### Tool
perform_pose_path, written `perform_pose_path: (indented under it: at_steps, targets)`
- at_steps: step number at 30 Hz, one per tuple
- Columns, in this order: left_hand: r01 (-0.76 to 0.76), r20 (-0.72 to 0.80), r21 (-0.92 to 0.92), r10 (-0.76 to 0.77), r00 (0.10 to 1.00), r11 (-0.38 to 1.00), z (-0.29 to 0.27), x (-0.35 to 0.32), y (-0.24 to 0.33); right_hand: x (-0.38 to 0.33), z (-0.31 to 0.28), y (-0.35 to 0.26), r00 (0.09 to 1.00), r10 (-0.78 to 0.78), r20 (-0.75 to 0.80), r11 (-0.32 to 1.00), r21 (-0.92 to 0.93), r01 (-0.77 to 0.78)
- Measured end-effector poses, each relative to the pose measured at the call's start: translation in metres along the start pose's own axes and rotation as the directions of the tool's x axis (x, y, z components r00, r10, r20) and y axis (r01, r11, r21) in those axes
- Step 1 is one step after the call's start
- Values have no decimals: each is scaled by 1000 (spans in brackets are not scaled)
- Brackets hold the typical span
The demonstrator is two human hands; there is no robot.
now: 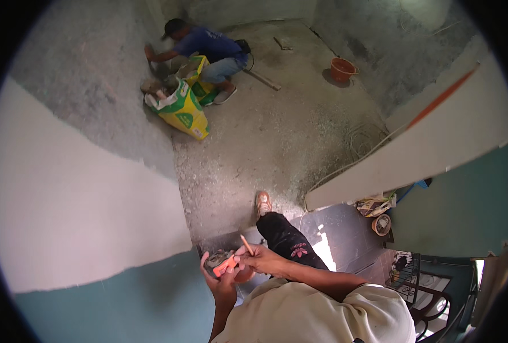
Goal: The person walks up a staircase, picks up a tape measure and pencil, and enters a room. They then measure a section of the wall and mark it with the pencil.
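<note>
My left hand (pixel 226 286) is closed round what looks like a tape measure (pixel 224 265), compact, grey and bright orange, in front of my chest. Between the fingers of my right hand (pixel 264 260) is a pencil (pixel 245 243), its upper end pointing up and away from me. The right fingertips are at the orange side of the tape measure, and whether they touch it I cannot tell.
A co-worker (pixel 211 48) crouches by the far left wall, beside green-and-yellow sacks (pixel 185 117). An orange bucket (pixel 342 70) stands at the far right. Cable (pixel 360 157) lies along the right wall end. A board (pixel 264 79) rests on the rough floor.
</note>
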State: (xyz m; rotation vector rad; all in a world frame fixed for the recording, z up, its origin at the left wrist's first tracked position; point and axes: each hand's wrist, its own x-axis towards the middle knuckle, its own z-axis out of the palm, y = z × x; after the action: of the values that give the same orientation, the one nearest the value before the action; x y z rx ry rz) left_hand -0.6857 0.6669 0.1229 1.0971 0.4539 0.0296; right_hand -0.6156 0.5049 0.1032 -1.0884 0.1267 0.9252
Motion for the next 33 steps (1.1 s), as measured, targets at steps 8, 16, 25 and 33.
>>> perform_pose_path:
  at_steps: [8, 16, 25, 33]
  targets:
    - [55, 55, -15, -54, 997, 998, 158, 179, 96, 75, -69, -218, 949, -305, -83, 935, -217, 282]
    - [236, 308, -13, -220, 926, 972, 283, 319, 100, 80, -167, -348, 870, -358, -338, 919, -291, 265]
    - [421, 491, 239, -483, 725, 875, 423, 489, 93, 102, -300, -455, 748, -367, -553, 921, -330, 208]
    - [-101, 585, 705, -496, 641, 702, 490, 666, 71, 104, -446, -494, 388, -350, -852, 799, -488, -350]
